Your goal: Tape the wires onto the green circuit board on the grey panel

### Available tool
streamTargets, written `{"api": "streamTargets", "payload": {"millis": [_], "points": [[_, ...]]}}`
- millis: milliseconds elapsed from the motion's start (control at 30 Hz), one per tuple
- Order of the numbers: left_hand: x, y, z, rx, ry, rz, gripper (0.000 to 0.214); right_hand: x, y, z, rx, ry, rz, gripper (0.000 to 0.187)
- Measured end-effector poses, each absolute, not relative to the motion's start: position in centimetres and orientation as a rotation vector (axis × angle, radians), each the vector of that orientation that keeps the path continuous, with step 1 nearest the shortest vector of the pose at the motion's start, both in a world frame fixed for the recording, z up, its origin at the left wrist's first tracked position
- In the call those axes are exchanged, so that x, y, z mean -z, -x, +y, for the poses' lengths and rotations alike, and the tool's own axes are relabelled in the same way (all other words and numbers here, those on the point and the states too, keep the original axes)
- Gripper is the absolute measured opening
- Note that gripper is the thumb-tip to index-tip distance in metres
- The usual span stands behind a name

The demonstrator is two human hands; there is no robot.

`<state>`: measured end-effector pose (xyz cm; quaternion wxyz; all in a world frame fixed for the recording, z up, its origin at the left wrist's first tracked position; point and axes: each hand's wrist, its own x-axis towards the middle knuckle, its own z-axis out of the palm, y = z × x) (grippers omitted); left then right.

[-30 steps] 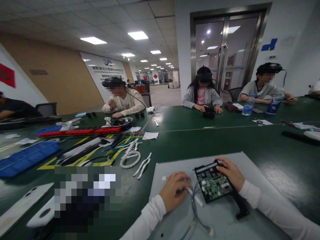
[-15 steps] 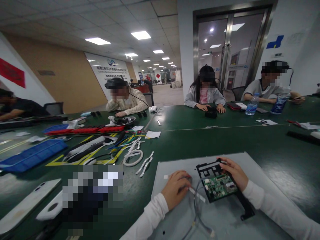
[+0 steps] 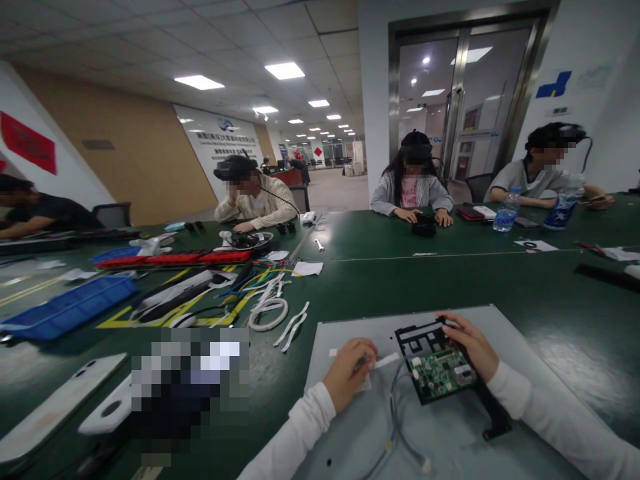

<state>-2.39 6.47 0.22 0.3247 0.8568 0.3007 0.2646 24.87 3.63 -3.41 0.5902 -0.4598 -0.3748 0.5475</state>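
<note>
The left hand [image 3: 350,373] has been shifted and its fingers drawn closer together. The white strip [image 3: 386,361], earlier slanted down from that hand across the grey cables [image 3: 393,405], has been swung upward and is now pointed up and rightward from its fingertips. Below them, a small pale patch [image 3: 367,383] has been uncovered.

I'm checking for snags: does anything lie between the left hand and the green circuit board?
Yes: a white strip extends from the left hand toward the green circuit board, and grey cables curve down through the gap.
</note>
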Motion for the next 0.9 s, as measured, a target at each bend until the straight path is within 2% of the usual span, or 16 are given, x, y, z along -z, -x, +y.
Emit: {"api": "streamTargets", "payload": {"millis": [333,500,600,733,900], "points": [[1.2,3.0,7.2,-0.967,-1.742,0.887,0.018,4.0,-24.0,3.3,-1.275,1.0,-1.03,0.047],[1.3,3.0,7.2,-0.956,-1.737,0.895,0.017,4.2,-23.7,3.2,-1.277,0.972,-1.257,0.06],[1.2,3.0,7.1,-0.945,-1.754,0.924,0.016,4.8,-23.8,3.2,-1.107,1.064,-1.418,0.058],[1.3,3.0,7.1,-0.939,-1.775,0.946,0.014,5.0,-23.8,2.9,-0.666,1.258,-1.67,0.051],[1.3,3.0,7.3,-0.957,-1.775,0.946,0.013,3.2,-23.1,1.7,-0.388,1.278,-2.0,0.057]]}}
